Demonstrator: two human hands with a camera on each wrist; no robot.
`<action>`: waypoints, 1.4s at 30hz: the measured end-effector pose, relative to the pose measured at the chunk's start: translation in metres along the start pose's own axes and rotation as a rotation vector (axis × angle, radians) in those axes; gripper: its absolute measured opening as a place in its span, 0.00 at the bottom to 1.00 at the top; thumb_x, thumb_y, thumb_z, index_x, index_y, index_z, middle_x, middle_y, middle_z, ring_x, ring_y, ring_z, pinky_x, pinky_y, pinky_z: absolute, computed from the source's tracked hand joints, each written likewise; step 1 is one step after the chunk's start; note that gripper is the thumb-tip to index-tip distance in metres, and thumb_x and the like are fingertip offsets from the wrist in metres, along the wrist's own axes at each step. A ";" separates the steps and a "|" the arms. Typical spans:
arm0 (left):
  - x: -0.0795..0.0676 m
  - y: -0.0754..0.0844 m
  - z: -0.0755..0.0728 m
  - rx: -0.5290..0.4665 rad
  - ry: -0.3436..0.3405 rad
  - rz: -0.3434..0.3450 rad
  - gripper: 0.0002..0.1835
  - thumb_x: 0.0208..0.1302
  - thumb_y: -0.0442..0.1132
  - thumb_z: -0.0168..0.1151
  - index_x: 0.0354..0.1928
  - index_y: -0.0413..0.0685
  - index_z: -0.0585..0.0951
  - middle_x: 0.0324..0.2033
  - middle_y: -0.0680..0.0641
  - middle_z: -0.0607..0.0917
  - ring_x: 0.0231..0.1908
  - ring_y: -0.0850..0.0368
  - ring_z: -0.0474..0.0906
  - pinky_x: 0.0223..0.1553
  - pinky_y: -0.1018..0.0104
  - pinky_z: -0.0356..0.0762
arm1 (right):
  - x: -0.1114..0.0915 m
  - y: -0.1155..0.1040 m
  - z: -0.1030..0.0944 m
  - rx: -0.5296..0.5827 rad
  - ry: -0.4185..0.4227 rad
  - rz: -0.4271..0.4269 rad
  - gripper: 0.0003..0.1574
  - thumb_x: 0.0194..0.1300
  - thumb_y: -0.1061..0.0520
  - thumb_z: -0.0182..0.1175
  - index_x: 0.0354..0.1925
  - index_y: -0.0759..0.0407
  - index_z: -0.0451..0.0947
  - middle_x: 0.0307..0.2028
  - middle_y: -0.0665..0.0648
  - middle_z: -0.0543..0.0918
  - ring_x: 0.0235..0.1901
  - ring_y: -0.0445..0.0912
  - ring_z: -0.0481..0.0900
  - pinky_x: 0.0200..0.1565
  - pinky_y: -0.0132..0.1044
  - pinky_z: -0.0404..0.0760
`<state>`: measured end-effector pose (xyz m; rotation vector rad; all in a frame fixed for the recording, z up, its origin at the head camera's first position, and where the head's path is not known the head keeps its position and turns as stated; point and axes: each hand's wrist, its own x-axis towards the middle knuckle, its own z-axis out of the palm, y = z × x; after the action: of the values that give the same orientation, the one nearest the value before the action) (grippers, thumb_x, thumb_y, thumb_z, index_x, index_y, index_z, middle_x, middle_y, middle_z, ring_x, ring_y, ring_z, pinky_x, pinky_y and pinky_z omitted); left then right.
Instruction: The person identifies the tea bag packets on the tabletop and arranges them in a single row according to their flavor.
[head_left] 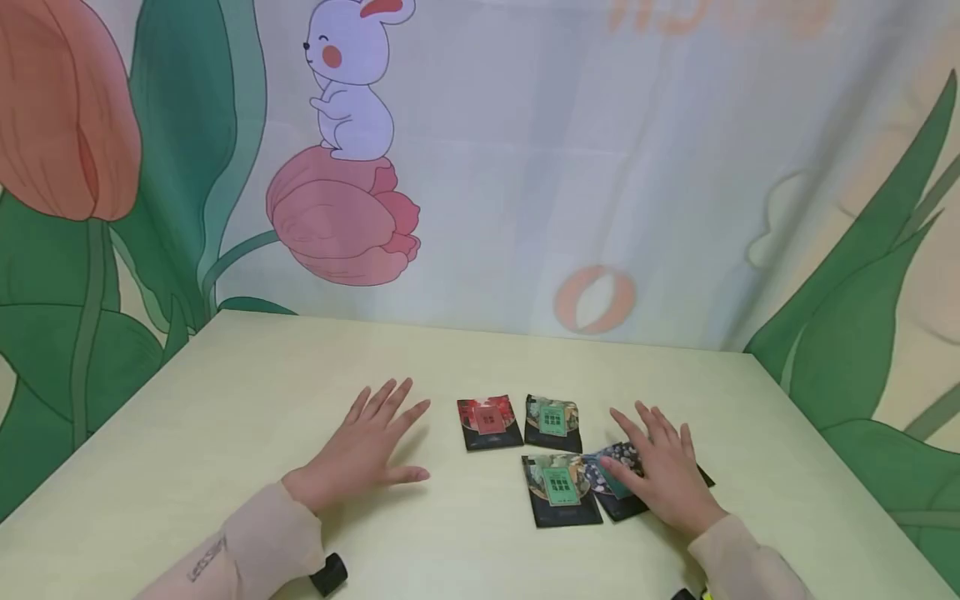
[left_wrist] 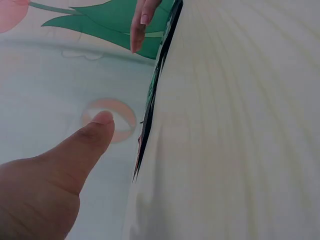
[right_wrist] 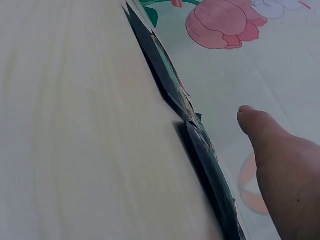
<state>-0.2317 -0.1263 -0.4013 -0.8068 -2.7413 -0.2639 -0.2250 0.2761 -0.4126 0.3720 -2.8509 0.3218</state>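
Several small flat sachets lie on the table. A red-labelled sachet (head_left: pixel 490 422) and a green-labelled sachet (head_left: pixel 553 422) lie side by side at the back. In front of them is a second green-labelled sachet (head_left: pixel 562 490), its corner against a dark floral sachet (head_left: pixel 611 483). My right hand (head_left: pixel 667 475) is spread over the floral sachet and hides much of it; a dark corner (head_left: pixel 705 477) shows past the hand. To the left of the red sachet, my left hand (head_left: pixel 367 450) hovers with fingers apart, holding nothing. Each wrist view shows the thumb stretched out, clear of the sachets.
The pale table (head_left: pixel 420 554) ends at the back against a hanging curtain (head_left: pixel 495 192) printed with tulips and a rabbit. A small black object (head_left: pixel 328 575) sits by the left sleeve, and dark and yellow bits show beside the right sleeve at the bottom edge.
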 end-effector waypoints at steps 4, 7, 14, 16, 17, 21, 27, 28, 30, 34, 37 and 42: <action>0.003 0.003 -0.002 0.003 0.023 0.019 0.46 0.49 0.71 0.52 0.67 0.54 0.58 0.69 0.43 0.53 0.69 0.44 0.46 0.67 0.46 0.43 | 0.001 -0.006 -0.001 -0.010 0.024 -0.035 0.44 0.57 0.30 0.50 0.67 0.42 0.53 0.67 0.63 0.53 0.66 0.62 0.48 0.61 0.68 0.42; 0.008 0.007 -0.003 0.012 0.032 0.035 0.45 0.50 0.68 0.54 0.66 0.52 0.60 0.68 0.43 0.56 0.68 0.44 0.50 0.67 0.47 0.45 | 0.001 -0.011 -0.001 -0.016 0.050 -0.067 0.43 0.57 0.32 0.51 0.66 0.44 0.55 0.66 0.63 0.56 0.65 0.61 0.53 0.61 0.67 0.45; 0.021 0.018 -0.002 0.005 0.055 0.082 0.40 0.52 0.64 0.56 0.63 0.48 0.65 0.65 0.42 0.63 0.64 0.45 0.59 0.66 0.49 0.53 | -0.002 -0.026 0.000 0.013 0.089 -0.133 0.38 0.58 0.40 0.57 0.64 0.48 0.60 0.63 0.59 0.63 0.61 0.57 0.62 0.59 0.59 0.61; 0.025 0.020 0.000 -0.008 0.067 0.088 0.39 0.52 0.63 0.57 0.61 0.48 0.67 0.63 0.43 0.66 0.63 0.46 0.61 0.65 0.49 0.55 | -0.004 -0.031 0.001 0.032 0.094 -0.149 0.37 0.58 0.42 0.58 0.63 0.49 0.62 0.62 0.58 0.64 0.60 0.56 0.63 0.56 0.57 0.66; 0.027 0.021 0.001 -0.013 0.072 0.089 0.38 0.52 0.63 0.58 0.61 0.48 0.67 0.62 0.43 0.67 0.62 0.47 0.62 0.65 0.50 0.56 | -0.005 -0.033 0.001 0.036 0.097 -0.155 0.37 0.57 0.42 0.58 0.62 0.49 0.63 0.62 0.57 0.65 0.59 0.55 0.64 0.54 0.57 0.68; 0.033 0.024 0.005 -0.068 0.065 0.074 0.36 0.51 0.60 0.60 0.59 0.50 0.69 0.59 0.44 0.70 0.60 0.48 0.65 0.63 0.51 0.58 | -0.007 -0.039 0.006 0.059 0.096 -0.175 0.34 0.57 0.43 0.59 0.60 0.48 0.66 0.60 0.54 0.68 0.58 0.52 0.67 0.53 0.53 0.71; 0.042 0.026 0.012 -0.123 0.034 0.043 0.35 0.50 0.58 0.62 0.59 0.52 0.69 0.57 0.45 0.71 0.59 0.48 0.66 0.62 0.51 0.60 | -0.010 -0.045 0.011 0.084 0.075 -0.215 0.33 0.55 0.40 0.60 0.58 0.44 0.68 0.57 0.48 0.70 0.56 0.47 0.69 0.53 0.49 0.73; 0.043 0.027 0.014 -0.127 0.029 0.040 0.34 0.50 0.58 0.62 0.59 0.52 0.69 0.57 0.45 0.72 0.59 0.48 0.66 0.62 0.51 0.60 | -0.011 -0.046 0.011 0.083 0.074 -0.227 0.33 0.54 0.39 0.60 0.58 0.43 0.69 0.57 0.47 0.71 0.56 0.46 0.69 0.52 0.47 0.74; 0.046 0.028 0.017 -0.128 0.020 0.033 0.34 0.50 0.58 0.62 0.59 0.53 0.69 0.57 0.46 0.72 0.59 0.49 0.66 0.62 0.52 0.60 | -0.013 -0.047 0.013 0.088 0.079 -0.267 0.33 0.53 0.37 0.60 0.56 0.43 0.70 0.56 0.45 0.71 0.55 0.44 0.70 0.51 0.45 0.75; 0.051 0.029 0.021 -0.130 0.005 0.020 0.34 0.50 0.59 0.62 0.58 0.53 0.70 0.57 0.47 0.72 0.58 0.50 0.66 0.62 0.53 0.60 | -0.015 -0.051 0.014 0.091 0.079 -0.344 0.33 0.51 0.34 0.60 0.54 0.42 0.72 0.54 0.42 0.72 0.53 0.40 0.70 0.50 0.41 0.76; 0.054 0.030 0.023 -0.139 0.004 0.015 0.34 0.50 0.59 0.62 0.58 0.51 0.71 0.56 0.47 0.73 0.58 0.50 0.67 0.62 0.53 0.61 | -0.016 -0.054 0.014 0.078 0.053 -0.354 0.34 0.51 0.31 0.57 0.55 0.39 0.71 0.54 0.41 0.71 0.53 0.38 0.69 0.51 0.41 0.76; 0.060 0.032 0.028 -0.141 -0.021 0.010 0.34 0.50 0.60 0.61 0.57 0.52 0.71 0.55 0.49 0.74 0.58 0.51 0.67 0.62 0.54 0.61 | -0.018 -0.057 0.013 0.055 0.006 -0.341 0.36 0.50 0.27 0.54 0.55 0.37 0.71 0.54 0.39 0.71 0.53 0.37 0.68 0.52 0.40 0.75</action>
<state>-0.2681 -0.0633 -0.4061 -0.8632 -2.7625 -0.4539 -0.1955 0.2232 -0.4193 0.8513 -2.7098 0.3322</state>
